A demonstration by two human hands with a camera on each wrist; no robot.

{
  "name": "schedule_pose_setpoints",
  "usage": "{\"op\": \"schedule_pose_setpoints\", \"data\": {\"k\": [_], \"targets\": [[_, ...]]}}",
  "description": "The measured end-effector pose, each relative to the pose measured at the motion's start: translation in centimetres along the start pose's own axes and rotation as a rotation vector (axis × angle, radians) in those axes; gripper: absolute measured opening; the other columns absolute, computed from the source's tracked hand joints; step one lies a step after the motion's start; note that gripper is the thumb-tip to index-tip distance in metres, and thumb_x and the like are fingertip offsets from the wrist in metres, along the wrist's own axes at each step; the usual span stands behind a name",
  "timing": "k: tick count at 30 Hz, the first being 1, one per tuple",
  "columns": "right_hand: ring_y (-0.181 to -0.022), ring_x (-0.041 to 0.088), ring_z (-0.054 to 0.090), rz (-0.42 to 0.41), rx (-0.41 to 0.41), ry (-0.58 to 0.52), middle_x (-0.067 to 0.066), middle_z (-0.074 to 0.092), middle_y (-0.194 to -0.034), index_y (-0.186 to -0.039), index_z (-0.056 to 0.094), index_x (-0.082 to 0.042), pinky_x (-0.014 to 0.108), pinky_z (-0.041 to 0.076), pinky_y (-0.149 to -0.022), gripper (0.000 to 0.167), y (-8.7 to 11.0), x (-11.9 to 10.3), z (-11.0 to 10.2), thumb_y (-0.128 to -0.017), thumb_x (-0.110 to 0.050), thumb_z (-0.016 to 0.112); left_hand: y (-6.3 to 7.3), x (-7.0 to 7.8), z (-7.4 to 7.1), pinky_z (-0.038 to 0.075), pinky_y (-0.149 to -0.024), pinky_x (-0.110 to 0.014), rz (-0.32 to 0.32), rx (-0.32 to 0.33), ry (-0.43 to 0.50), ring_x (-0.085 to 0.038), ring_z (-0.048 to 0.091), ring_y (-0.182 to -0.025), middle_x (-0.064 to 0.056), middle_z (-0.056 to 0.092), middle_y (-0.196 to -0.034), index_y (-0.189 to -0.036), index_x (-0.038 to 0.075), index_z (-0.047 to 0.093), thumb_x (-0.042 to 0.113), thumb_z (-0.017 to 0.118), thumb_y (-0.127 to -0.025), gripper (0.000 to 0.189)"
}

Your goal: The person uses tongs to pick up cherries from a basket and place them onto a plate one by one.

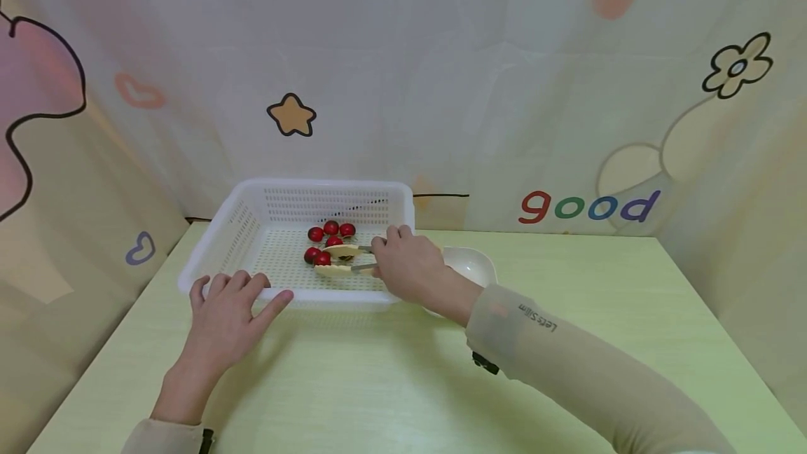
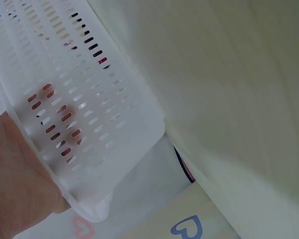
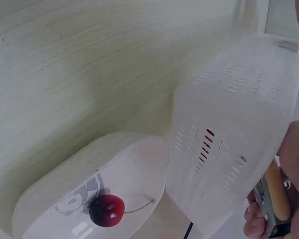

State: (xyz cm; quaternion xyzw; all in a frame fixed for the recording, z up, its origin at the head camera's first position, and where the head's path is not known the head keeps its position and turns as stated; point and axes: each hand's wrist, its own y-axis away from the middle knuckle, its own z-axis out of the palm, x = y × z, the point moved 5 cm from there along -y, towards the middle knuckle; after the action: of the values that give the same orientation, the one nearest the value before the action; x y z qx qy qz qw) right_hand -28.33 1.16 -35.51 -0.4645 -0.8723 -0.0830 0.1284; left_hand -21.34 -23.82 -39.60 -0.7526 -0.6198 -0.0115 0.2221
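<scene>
In the head view my left hand holds the near-left rim of a white slotted plastic basket. Its fingers hook over the edge; the left wrist view shows them through the slots of the basket wall. My right hand grips tongs with cream-coloured tips, reaching over the basket's right side. The tips stand apart beside several dark red cherries on the basket floor. Whether they touch a cherry is hard to tell. In the right wrist view the tongs' handle lies in my fingers.
Right of the basket stands a white bowl, partly behind my right forearm. One stemmed cherry lies in it. Both containers rest on a pale wood-grain table. A printed curtain hangs behind the table and along its sides.
</scene>
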Motion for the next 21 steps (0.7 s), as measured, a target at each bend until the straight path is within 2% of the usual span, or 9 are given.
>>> {"op": "schedule_pose_setpoints", "data": {"k": [5, 13, 21], "targets": [[-0.084, 0.023, 0.049, 0.017, 0.005, -0.026, 0.008, 0.051, -0.096, -0.126, 0.056, -0.009, 0.029, 0.047, -0.051, 0.045, 0.1, 0.3, 0.1, -0.107, -0.048, 0.049, 0.0, 0.1, -0.1, 0.013, -0.102, -0.074, -0.004, -0.007, -0.001, -0.042, 0.048, -0.105, -0.009, 0.061, -0.103, -0.107, 0.013, 0.067, 0.062, 0.053, -0.101, 0.051], [-0.082, 0.021, 0.050, 0.037, 0.049, -0.105, 0.007, 0.051, -0.095, -0.125, 0.056, -0.011, 0.027, 0.045, -0.049, 0.043, 0.6, 1.1, -0.1, -0.106, -0.049, 0.052, 0.0, 0.1, -0.1, 0.014, -0.102, -0.073, 0.005, 0.005, -0.009, -0.041, 0.047, -0.103, -0.009, 0.060, -0.101, -0.106, 0.012, 0.067, 0.062, 0.052, -0.101, 0.052], [-0.080, 0.021, 0.049, 0.039, 0.093, -0.137, 0.007, 0.050, -0.094, -0.124, 0.055, -0.009, 0.026, 0.043, -0.048, 0.041, 1.4, 1.9, -0.3, -0.107, -0.046, 0.052, 0.0, 0.1, 0.0, 0.015, -0.102, -0.073, -0.001, 0.004, -0.028, -0.042, 0.048, -0.100, -0.009, 0.060, -0.101, -0.106, 0.012, 0.066, 0.068, 0.059, -0.094, 0.057]]}}
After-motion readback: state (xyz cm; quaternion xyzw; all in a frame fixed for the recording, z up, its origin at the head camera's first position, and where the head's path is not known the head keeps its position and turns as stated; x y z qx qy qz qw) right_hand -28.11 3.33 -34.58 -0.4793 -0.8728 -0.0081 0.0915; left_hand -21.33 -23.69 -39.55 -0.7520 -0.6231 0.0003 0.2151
